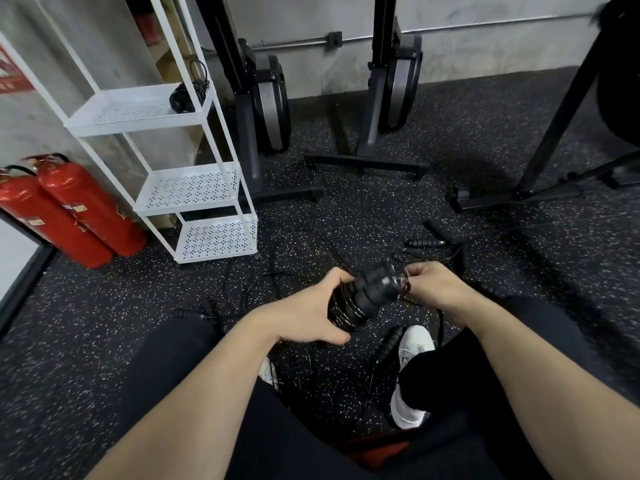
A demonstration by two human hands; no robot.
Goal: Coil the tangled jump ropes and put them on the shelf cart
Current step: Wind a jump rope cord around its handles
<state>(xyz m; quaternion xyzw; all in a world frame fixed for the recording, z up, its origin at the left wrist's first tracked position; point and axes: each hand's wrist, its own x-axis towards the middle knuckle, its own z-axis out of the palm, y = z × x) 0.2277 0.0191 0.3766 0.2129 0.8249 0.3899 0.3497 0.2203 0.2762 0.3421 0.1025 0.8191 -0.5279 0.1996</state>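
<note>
- The thin black cords of the loose ropes point(277, 271) on the speckled floor point(381, 209) are hard to follow against the dark rubber; which cord belongs to which handle cannot be told.
- The upper part of the white shelf cart point(194, 188) is cut off by the top edge, and what lies behind its rails is only partly seen.
- A dark bundle point(187, 95) is seen on the cart's highest visible shelf; it looks like a coiled rope, though its details are blurred.
- The far end of the bundled jump rope point(363, 299) is hidden inside the fingers of both hands.
- The left hand point(311, 317) is wrapped round the lower end of that bundle, thumb underneath, fingers curled over the top.
- The right hand point(433, 285) is closed at the bundle's upper end, the cord being pinched between fingertips.
- The bundle is held above the floor between the knees, to the right of the cart and well apart from it.
- Spare handles point(426, 242) lie on the floor beyond the hands, and another handle point(389, 341) rests beside a white shoe point(412, 348).
- Two red extinguishers point(69, 209) stand left of the cart.
</note>
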